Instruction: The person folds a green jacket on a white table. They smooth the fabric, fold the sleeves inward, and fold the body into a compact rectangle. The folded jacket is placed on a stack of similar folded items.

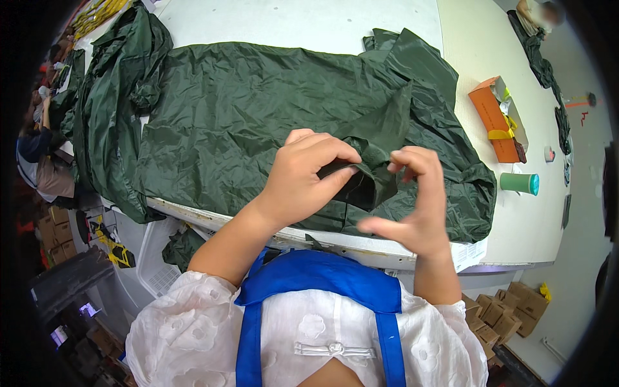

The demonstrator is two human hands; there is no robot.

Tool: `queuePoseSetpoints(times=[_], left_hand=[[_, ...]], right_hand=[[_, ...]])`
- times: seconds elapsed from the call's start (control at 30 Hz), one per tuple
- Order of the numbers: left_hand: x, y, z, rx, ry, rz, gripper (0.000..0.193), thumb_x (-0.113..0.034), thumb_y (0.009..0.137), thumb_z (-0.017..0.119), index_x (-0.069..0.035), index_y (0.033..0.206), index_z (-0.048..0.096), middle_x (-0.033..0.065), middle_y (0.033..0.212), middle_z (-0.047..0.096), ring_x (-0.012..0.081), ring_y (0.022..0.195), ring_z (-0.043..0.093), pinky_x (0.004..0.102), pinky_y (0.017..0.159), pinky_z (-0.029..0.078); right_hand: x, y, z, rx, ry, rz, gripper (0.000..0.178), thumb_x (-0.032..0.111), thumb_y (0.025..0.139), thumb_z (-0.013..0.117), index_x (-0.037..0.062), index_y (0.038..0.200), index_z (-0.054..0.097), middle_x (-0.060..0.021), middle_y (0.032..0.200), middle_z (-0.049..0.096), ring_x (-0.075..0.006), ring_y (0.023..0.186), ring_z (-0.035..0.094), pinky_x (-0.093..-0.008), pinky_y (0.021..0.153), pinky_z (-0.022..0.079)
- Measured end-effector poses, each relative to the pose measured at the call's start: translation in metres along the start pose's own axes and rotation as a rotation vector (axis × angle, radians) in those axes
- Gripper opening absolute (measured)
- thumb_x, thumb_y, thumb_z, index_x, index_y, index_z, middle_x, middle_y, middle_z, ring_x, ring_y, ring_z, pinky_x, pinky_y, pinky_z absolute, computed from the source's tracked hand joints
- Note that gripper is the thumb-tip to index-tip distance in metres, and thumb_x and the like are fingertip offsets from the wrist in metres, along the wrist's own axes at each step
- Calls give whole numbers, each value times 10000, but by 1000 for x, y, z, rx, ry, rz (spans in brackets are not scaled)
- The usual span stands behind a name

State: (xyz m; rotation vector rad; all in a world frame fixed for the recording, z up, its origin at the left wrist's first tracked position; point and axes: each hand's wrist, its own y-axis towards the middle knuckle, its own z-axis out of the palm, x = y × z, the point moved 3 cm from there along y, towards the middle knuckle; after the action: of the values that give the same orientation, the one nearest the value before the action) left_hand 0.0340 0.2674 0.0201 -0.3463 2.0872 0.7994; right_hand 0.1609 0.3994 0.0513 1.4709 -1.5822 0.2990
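A dark green, crinkled fabric piece, like thin waterproof cloth, lies spread over the white table in front of me. My left hand pinches a raised, folded edge of it between thumb and fingers. Just to the right, my right hand is beside the same fold, its thumb spread well away from the curled fingers, with nothing visible between them. The lifted fold stands up between both hands, and its inside is dark.
More green cloth is heaped at the left. On the right of the table are an open orange box and a green thread spool. A white basket sits below the left edge; cardboard boxes stand low right. Another person works far left.
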Motion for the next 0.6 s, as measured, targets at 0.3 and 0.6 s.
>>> queuePoseSetpoints(times=[0.3,0.6], left_hand=[[18,-4,12,359,-595,-657,163,-129,897,590,19,918,653,-44,767,571,27,722,474,195,648,390],[33,-7,11,112,-726,-653,144,-94,895,585,29,936,648,-17,823,622,40,756,524,185,708,415]], right_hand=[[-34,-5,11,66,426,345,238,18,829,614,7,1066,591,-44,898,605,-99,791,559,-215,713,446],[-153,-161,-127,-713,-69,698,132,121,924,533,25,1004,573,-25,861,584,-82,731,537,-224,649,434]])
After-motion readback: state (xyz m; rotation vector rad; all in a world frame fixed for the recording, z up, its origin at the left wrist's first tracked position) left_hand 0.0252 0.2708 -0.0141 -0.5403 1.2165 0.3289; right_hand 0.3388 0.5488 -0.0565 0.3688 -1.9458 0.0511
